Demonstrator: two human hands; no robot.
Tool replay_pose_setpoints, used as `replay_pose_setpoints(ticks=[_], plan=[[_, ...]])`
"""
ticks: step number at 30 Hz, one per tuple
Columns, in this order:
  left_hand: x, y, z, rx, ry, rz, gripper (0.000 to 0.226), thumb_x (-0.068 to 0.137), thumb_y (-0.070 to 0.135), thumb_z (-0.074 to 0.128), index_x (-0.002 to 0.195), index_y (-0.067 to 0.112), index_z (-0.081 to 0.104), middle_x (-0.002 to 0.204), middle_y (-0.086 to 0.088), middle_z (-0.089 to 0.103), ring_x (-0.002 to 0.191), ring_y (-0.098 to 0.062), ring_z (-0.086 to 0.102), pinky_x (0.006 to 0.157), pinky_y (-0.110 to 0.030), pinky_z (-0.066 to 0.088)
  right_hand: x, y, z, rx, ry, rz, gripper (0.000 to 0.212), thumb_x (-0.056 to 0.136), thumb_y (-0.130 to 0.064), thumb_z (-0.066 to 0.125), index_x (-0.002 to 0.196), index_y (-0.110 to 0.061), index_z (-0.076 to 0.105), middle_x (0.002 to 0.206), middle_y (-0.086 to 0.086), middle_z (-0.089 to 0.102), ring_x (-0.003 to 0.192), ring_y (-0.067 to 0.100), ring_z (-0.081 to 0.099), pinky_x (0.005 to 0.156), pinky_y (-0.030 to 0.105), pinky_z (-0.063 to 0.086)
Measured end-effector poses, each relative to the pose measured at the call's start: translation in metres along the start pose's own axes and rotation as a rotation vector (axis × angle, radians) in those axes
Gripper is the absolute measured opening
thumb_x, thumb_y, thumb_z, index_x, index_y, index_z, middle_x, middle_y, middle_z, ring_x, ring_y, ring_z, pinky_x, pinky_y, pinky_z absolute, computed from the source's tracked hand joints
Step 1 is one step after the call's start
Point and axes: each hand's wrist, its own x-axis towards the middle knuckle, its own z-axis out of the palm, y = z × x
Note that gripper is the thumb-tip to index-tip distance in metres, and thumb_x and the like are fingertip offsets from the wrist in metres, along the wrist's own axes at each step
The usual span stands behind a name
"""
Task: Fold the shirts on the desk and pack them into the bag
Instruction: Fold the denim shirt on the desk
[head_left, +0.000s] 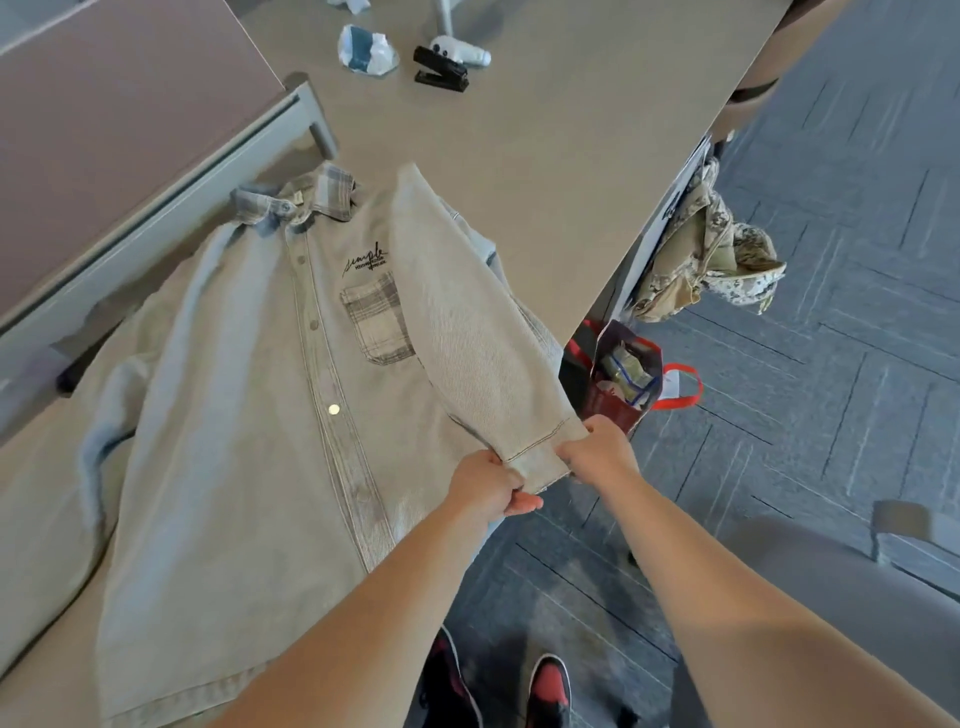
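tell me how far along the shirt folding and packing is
Done: the red bag on the floor already holds something, too unclear to call shirts. In hand: the left hand and right hand pinch the sleeve cuff of the denim shirt, which lies spread on the desk. Left: fold it fully and bag it.

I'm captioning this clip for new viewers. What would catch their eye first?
A pale denim shirt lies buttoned, front up, on the desk, filling the left half of the view. The left hand and right hand grip its sleeve cuff at the desk's edge. Beyond them a red-handled bag stands open on the floor.
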Motion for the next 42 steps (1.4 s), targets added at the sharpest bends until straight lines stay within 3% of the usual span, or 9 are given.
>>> replay_pose_setpoints(ticks=[4, 7, 9, 12, 16, 24, 29, 38, 42], plan=[[-0.017, 0.011, -0.023, 0.110, -0.005, 0.028, 0.004, 0.092, 0.000, 0.059, 0.095, -0.002, 0.061, 0.097, -0.016, 0.072, 0.074, -0.031, 0.071, 0.073, -0.036, 0.063, -0.007, -0.001, 0.006, -0.019, 0.107, -0.027, 0.061, 0.084, -0.028, 0.063, 0.140, -0.022, 0.037, 0.120, 0.006, 0.060, 0.087, 0.025, 0.066, 0.058, 0.033, 0.053], [-0.044, 0.025, -0.061, 0.019, 0.016, 0.162, 0.016, 0.095, 0.005, 0.052, 0.084, 0.001, 0.063, 0.080, -0.013, 0.071, 0.066, -0.032, 0.066, 0.065, -0.032, 0.059, -0.022, -0.020, 0.004, -0.037, 0.181, -0.128, 0.057, 0.091, -0.028, 0.059, 0.144, -0.022, 0.039, 0.136, 0.003, 0.051, 0.087, 0.021, 0.063, 0.061, 0.035, 0.055], [-0.064, 0.031, -0.093, -0.108, 0.074, 0.243, 0.015, 0.098, 0.009, 0.052, 0.096, -0.002, 0.062, 0.082, -0.016, 0.072, 0.059, -0.028, 0.065, 0.064, -0.036, 0.055, -0.037, -0.043, 0.008, -0.031, 0.171, -0.194, 0.048, 0.094, -0.025, 0.055, 0.141, -0.021, 0.043, 0.139, 0.002, 0.050, 0.089, 0.019, 0.061, 0.063, 0.032, 0.050], [-0.085, 0.034, -0.147, -0.248, 0.171, 0.270, 0.013, 0.099, 0.009, 0.054, 0.102, -0.001, 0.062, 0.084, -0.015, 0.069, 0.057, -0.023, 0.063, 0.059, -0.033, 0.055, -0.066, -0.088, 0.023, -0.003, 0.103, -0.292, 0.038, 0.096, -0.023, 0.052, 0.134, -0.021, 0.051, 0.133, -0.004, 0.055, 0.100, 0.020, 0.061, 0.076, 0.033, 0.046], [-0.113, 0.036, -0.226, -0.477, 0.268, 0.289, 0.006, 0.094, 0.004, 0.056, 0.091, 0.000, 0.061, 0.081, -0.020, 0.065, 0.058, -0.028, 0.057, 0.056, -0.034, 0.046, -0.109, -0.160, 0.061, 0.029, -0.022, -0.381, 0.025, 0.093, -0.025, 0.053, 0.118, -0.027, 0.057, 0.115, -0.011, 0.062, 0.089, 0.020, 0.067, 0.077, 0.038, 0.056], [-0.151, 0.045, -0.373, -0.695, 0.405, 0.422, 0.011, 0.098, 0.008, 0.052, 0.102, 0.002, 0.060, 0.076, -0.010, 0.062, 0.059, -0.019, 0.058, 0.056, -0.026, 0.053, -0.167, -0.305, 0.145, -0.053, -0.135, -0.592, 0.015, 0.095, -0.022, 0.056, 0.110, -0.021, 0.060, 0.099, -0.009, 0.062, 0.083, 0.011, 0.059, 0.063, 0.026, 0.041], [-0.157, 0.034, -0.426, -0.854, 0.506, 0.413, 0.015, 0.099, 0.006, 0.049, 0.089, 0.006, 0.060, 0.077, -0.011, 0.061, 0.058, -0.018, 0.060, 0.060, -0.028, 0.054, -0.179, -0.356, 0.197, -0.071, -0.324, -0.683, 0.005, 0.092, -0.024, 0.061, 0.097, -0.027, 0.060, 0.096, -0.005, 0.066, 0.094, 0.023, 0.068, 0.089, 0.047, 0.056], [-0.124, -0.031, -0.451, -1.077, 0.745, 0.251, 0.011, 0.098, 0.008, 0.054, 0.101, 0.000, 0.061, 0.083, -0.016, 0.063, 0.057, -0.020, 0.060, 0.051, -0.026, 0.053, -0.132, -0.375, 0.288, -0.342, -0.570, -0.722, 0.006, 0.096, -0.023, 0.058, 0.090, -0.021, 0.060, 0.091, 0.002, 0.066, 0.087, 0.024, 0.067, 0.071, 0.033, 0.052], [-0.105, -0.072, -0.456, -1.204, 0.907, 0.153, 0.012, 0.099, 0.011, 0.052, 0.089, 0.010, 0.059, 0.087, -0.011, 0.063, 0.058, -0.018, 0.066, 0.063, -0.029, 0.043, -0.122, -0.364, 0.337, -0.502, -0.703, -0.780, 0.018, 0.098, -0.025, 0.056, 0.083, -0.016, 0.058, 0.083, 0.005, 0.065, 0.080, 0.024, 0.063, 0.061, 0.031, 0.043]])
